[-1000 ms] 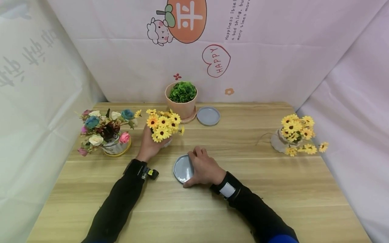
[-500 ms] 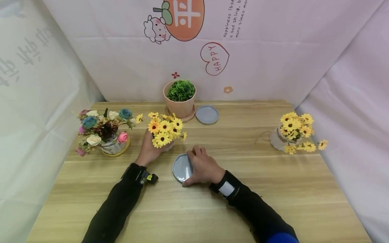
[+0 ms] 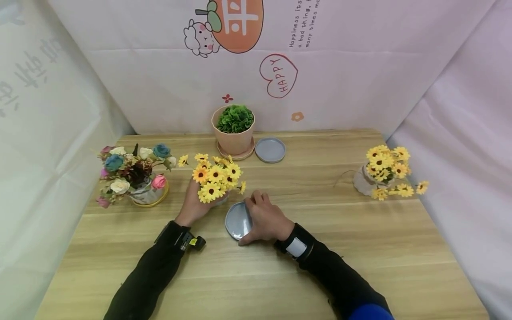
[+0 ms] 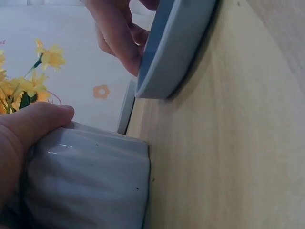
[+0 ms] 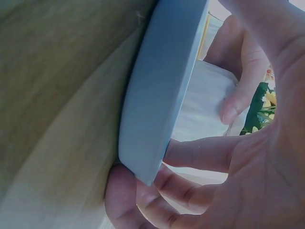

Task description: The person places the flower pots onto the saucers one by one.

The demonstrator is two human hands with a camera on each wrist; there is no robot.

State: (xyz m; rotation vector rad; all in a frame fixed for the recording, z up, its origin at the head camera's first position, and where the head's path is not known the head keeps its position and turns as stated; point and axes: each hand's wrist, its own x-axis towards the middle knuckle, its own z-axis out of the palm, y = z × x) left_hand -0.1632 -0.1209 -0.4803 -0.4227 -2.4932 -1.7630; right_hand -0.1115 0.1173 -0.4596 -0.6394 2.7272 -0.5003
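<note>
My left hand point(image 3: 193, 205) grips a pot of yellow daisies point(image 3: 216, 178) from its left side. In the left wrist view the thumb lies across the pale grey pot point(image 4: 90, 176), whose base is right at the wooden tabletop. A round blue-grey saucer point(image 3: 237, 222) lies just in front and to the right of that pot. My right hand point(image 3: 269, 218) holds the saucer by its right side, thumb at the near edge and fingers at the far edge. Up close in the right wrist view, fingertips point(image 5: 121, 183) curl at the saucer's rim, low against the table.
Behind stands a peach pot point(image 3: 234, 142) with a green plant, beside another grey saucer point(image 3: 270, 150). A pot of mixed roses point(image 3: 138, 173) is at the left, on a yellow-rimmed saucer. Another daisy pot point(image 3: 365, 181) stands far right. White cloth point(image 3: 340, 84) walls the table.
My left hand has brought the daisy pot nearer to the front, away from the peach pot. My right hand keeps its hold on the saucer. The head view has shifted slightly.
</note>
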